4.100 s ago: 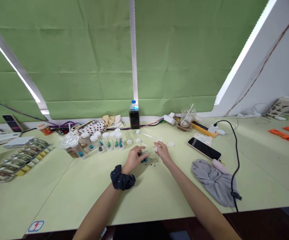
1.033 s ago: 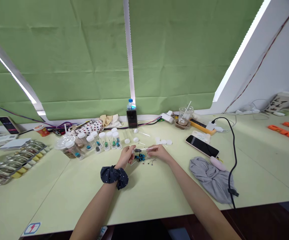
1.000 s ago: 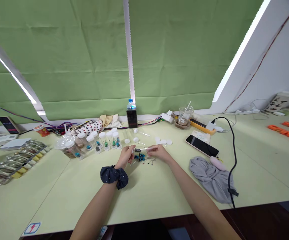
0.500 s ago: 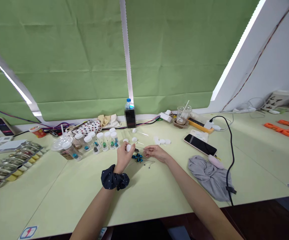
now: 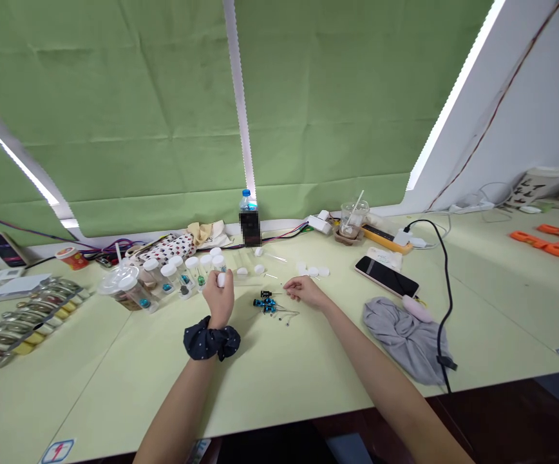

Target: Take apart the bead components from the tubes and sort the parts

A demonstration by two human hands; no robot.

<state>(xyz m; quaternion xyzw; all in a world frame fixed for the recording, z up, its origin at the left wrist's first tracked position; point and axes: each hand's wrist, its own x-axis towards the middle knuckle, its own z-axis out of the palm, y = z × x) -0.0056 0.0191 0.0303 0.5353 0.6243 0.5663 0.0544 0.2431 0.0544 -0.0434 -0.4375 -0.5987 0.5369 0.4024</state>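
My left hand (image 5: pixel 219 299), with a dark scrunchie (image 5: pixel 205 339) on the wrist, is closed round a small clear vial with a white cap (image 5: pixel 221 279), held upright beside a row of capped vials (image 5: pixel 183 270). My right hand (image 5: pixel 303 290) rests on the green table (image 5: pixel 284 374), fingers curled loosely, just right of a small pile of blue and dark electronic parts with wire leads (image 5: pixel 268 304). Whether its fingers pinch anything is too small to see. Loose white caps (image 5: pixel 311 270) lie just beyond that hand.
A water bottle (image 5: pixel 248 219), a plastic cup with a stick (image 5: pixel 351 219), a phone (image 5: pixel 386 276), a grey cloth (image 5: pixel 405 338) and a black cable (image 5: pixel 446 283) lie to the right. A lidded drink cup (image 5: pixel 120 280) and a rack of tubes (image 5: pixel 23 316) stand left.
My left hand has carried the capped vial left, away from my right hand, toward the vial row. My right hand has let go of the vial and rests by the parts.
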